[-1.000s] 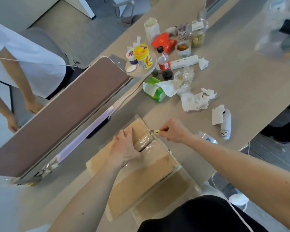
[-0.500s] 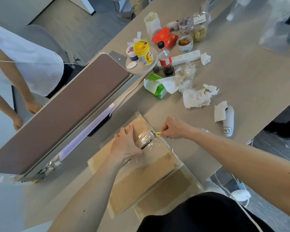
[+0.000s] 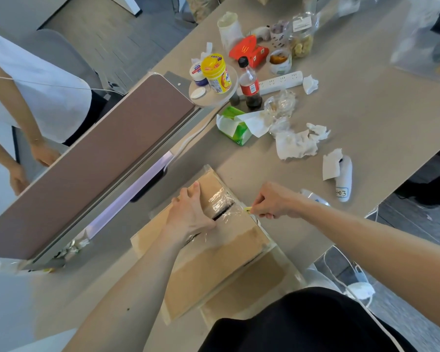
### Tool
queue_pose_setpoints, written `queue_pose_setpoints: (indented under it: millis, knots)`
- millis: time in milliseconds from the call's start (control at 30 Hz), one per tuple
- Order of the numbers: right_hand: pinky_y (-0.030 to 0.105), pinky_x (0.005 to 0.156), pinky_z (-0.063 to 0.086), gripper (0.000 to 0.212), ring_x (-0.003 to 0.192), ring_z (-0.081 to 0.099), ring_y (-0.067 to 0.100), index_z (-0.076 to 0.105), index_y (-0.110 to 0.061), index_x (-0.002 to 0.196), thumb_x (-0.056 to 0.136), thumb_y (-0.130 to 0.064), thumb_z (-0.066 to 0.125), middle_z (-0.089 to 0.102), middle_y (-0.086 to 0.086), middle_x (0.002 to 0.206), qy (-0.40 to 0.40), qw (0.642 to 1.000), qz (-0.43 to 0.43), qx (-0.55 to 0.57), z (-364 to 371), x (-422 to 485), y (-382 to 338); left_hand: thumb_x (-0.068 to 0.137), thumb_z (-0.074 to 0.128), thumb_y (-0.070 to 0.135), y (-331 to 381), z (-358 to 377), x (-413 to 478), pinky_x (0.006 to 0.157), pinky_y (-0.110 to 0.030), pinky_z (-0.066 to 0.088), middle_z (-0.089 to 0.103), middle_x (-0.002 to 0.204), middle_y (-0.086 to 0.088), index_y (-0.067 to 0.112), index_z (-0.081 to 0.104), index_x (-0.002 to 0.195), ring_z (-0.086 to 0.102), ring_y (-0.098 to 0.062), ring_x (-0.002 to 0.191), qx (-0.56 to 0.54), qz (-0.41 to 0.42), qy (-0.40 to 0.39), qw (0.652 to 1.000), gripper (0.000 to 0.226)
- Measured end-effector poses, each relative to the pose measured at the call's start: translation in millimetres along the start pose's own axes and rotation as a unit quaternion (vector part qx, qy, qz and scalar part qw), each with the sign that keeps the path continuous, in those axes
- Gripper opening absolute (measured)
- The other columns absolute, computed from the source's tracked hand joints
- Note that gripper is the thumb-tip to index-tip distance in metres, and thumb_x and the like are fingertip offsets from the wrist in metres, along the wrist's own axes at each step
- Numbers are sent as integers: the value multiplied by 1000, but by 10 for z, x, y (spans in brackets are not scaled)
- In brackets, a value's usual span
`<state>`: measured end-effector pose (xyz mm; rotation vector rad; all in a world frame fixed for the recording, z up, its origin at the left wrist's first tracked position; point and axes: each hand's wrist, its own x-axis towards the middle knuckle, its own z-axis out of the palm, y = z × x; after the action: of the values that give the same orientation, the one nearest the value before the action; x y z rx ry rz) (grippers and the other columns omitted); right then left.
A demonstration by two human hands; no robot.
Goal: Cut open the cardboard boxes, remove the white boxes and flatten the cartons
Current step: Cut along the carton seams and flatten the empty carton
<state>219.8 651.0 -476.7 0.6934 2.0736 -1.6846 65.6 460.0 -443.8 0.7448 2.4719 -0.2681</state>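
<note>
Head view: left hand (image 3: 191, 214) presses flat on the stiff, tape-slick cardboard box (image 3: 208, 252) while right hand (image 3: 274, 200) pinches a small yellow cutter (image 3: 247, 210); steady it beside the seam.

Office: desk partition (image 3: 99, 168), power strip (image 3: 282, 81)

One cardboard box (image 3: 214, 262); one cutter (image 3: 247, 210); one cola bottle (image 3: 249, 85); one power strip (image 3: 282, 81); one yellow tub (image 3: 216, 73).
</note>
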Motion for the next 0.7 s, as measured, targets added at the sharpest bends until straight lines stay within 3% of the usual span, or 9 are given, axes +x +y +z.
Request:
queue_pose_setpoints:
  millis: [167, 333, 533, 600, 700]
  knots:
    - [25, 51, 40, 23, 54, 47, 20, 71, -3, 64, 83, -14, 71, 60, 10, 55, -3, 1000, 10, 22, 23, -110, 102, 56, 67, 44, -5, 19, -13, 105, -48, 45, 20, 154, -8, 28, -1, 157, 31, -46, 135, 8, 8, 6, 1000, 123]
    - [21, 44, 39, 21, 52, 48, 21, 72, 4, 70, 83, -12, 69, 62, 12, 58, 15, 1000, 8, 18, -6, -153, 93, 57, 69, 46, -6, 43, -26, 105, -47, 44, 19, 153, -7, 27, -2, 158, 29, -45, 135, -1, 8, 12, 1000, 125]
    - [24, 46, 42, 24, 48, 54, 13, 68, 0, 72, 87, -18, 69, 62, 4, 57, 125, 987, 5, 98, -44, -160, 123, 67, 74, 45, -87, 70, -34, 114, -55, 32, -3, 166, -3, 28, -4, 158, 0, -47, 149, -49, 13, -14, 999, 122]
    - [24, 49, 45, 27, 51, 56, 14, 68, 3, 77, 87, -22, 70, 62, 5, 61, 130, 982, -3, 134, -6, -174, 79, 71, 75, 42, -138, 72, -54, 116, -54, 28, -1, 166, -4, 24, 9, 159, -1, -43, 151, -112, 20, -13, 993, 112]
    - [27, 48, 43, 20, 51, 51, 15, 69, 5, 82, 87, -14, 65, 61, 7, 63, 125, 980, -8, 155, 105, -167, -46, 68, 72, 53, -160, 80, -195, 102, -29, 35, 37, 148, -4, 16, 51, 138, 33, -29, 141, -218, 65, 66, 972, 82]
